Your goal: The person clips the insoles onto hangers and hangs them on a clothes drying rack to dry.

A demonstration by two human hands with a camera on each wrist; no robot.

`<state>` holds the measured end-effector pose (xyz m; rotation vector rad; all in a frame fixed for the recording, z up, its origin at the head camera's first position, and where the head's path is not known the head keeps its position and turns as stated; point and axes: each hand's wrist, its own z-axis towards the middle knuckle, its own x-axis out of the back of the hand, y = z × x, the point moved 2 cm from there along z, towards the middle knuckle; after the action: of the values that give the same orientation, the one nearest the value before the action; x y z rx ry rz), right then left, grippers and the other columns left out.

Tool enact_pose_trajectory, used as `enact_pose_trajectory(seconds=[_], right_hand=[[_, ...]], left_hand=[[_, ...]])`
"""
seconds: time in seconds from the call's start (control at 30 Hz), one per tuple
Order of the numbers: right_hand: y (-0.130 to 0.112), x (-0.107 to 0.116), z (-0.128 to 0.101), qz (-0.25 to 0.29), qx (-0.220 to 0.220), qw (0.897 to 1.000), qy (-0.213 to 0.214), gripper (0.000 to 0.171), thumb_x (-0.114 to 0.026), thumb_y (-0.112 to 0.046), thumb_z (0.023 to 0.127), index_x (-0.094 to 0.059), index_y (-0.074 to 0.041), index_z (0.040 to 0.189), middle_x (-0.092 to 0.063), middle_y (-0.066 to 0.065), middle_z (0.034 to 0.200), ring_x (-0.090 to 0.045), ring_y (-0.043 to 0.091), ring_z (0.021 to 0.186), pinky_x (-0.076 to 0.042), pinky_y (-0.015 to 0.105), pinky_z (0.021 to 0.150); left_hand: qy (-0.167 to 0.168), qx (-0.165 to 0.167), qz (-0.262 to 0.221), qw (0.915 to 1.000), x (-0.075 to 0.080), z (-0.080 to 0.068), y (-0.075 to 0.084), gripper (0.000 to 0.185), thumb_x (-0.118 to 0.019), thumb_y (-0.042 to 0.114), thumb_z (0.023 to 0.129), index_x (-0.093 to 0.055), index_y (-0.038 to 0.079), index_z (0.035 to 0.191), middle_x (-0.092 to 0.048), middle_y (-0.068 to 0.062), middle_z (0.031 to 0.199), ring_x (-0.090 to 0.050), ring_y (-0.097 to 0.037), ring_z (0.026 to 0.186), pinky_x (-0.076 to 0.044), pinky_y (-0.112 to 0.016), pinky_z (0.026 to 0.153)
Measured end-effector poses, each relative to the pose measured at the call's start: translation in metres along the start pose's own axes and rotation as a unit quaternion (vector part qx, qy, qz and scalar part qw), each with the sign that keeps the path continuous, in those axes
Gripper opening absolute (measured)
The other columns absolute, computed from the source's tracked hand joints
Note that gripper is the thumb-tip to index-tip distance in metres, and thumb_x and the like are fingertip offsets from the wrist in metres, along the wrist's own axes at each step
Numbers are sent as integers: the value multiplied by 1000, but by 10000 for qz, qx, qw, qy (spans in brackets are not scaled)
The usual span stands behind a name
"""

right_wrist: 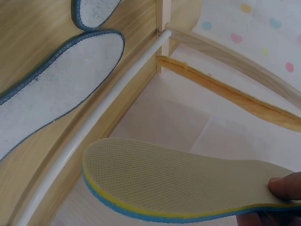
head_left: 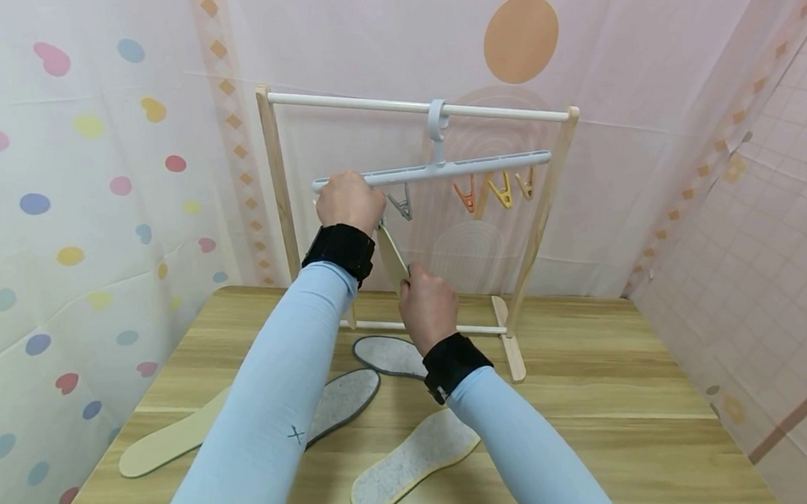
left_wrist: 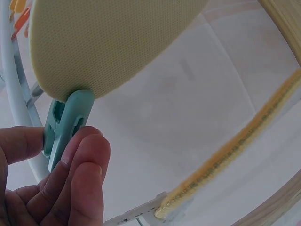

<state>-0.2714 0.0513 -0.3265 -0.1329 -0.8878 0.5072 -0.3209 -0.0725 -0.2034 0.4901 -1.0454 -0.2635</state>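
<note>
My left hand [head_left: 351,201], up at the left end of the light blue hanger [head_left: 496,163], pinches a teal clothespin [left_wrist: 70,125] between thumb and fingers. The clothespin's tip meets the end of a beige insole [right_wrist: 188,181] with a yellow and blue edge. Lower down, my right hand [head_left: 430,305] grips that insole, thumb on its beige face. Beside it, a yellow-edged insole [left_wrist: 235,141] hangs from a pale clip at the hanger's end. Grey [head_left: 400,203], orange [head_left: 466,195] and yellow [head_left: 501,192] clothespins dangle along the hanger.
The hanger hooks over the white bar of a wooden rack [head_left: 275,175] standing on the wooden table [head_left: 596,395]. On the table lie a beige insole [head_left: 171,440], two dark-edged grey insoles [head_left: 347,400] and a yellow-edged grey insole [head_left: 411,462]. Patterned curtains stand behind and beside.
</note>
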Motion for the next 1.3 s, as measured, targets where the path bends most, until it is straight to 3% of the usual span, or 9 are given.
enact_pose_trajectory(seconds=[0.7, 1.3], right_hand=[[-6, 0, 8, -8, -50, 9999, -160, 9, -70, -10, 92, -68, -2, 96, -71, 11, 78, -69, 26, 65, -54, 40, 54], [-13, -2, 10, 68, 51, 9999, -111, 9, -71, -10, 91, -67, -2, 95, -71, 12, 78, -70, 26, 65, -54, 38, 54]], left_hand=[[50, -76, 59, 9999, 3, -2, -1, 25, -58, 18, 93, -71, -1, 83, -57, -8, 65, -47, -18, 52, -37, -29, 44], [-19, -81, 156, 9998, 7, -3, -6, 29, -55, 17, 94, -66, 2, 71, -55, -6, 62, -44, -17, 50, -35, -28, 43]])
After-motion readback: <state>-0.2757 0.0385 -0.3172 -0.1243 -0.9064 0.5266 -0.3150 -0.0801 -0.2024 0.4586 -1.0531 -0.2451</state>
